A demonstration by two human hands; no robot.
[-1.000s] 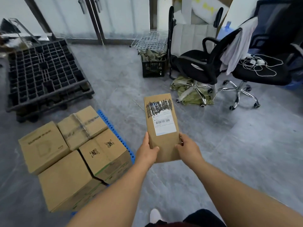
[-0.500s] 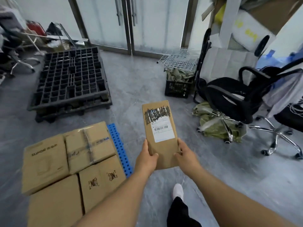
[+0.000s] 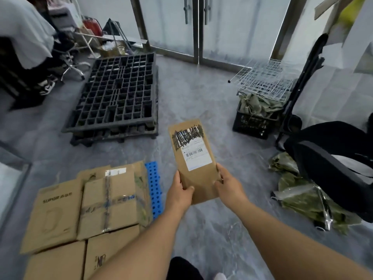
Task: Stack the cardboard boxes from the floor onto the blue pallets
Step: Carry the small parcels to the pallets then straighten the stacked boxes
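Two hands carry one flat cardboard box [image 3: 193, 160] in the air: the left hand [image 3: 180, 194] grips its near-left edge w/ the thumb curled over the top face, and the right hand [image 3: 229, 185] grips the near-right edge w/ fingers wrapped round the side. I think both hold at the near end because the box is long and thin, so its label stays up and the far end points to about 12 o'clock, ready to be laid flat. From the hands, at approx. 9 o'clock and just beside, a strip of the blue pallet [image 3: 154, 188] shows bare; the rest is covered by the stacked boxes [image 3: 110, 201], which sit tight together, prob. to keep the pile stable. At 11 o'clock, well apart, a black pallet [image 3: 117, 96] lies on the grey floor [image 3: 212, 229]. At 2 o'clock stands a black crate [image 3: 252, 125] w/ a white wire rack [image 3: 266, 79] above it, and at 3 o'clock an office chair [image 3: 331, 156]. The carried box is not yet on the pallet.
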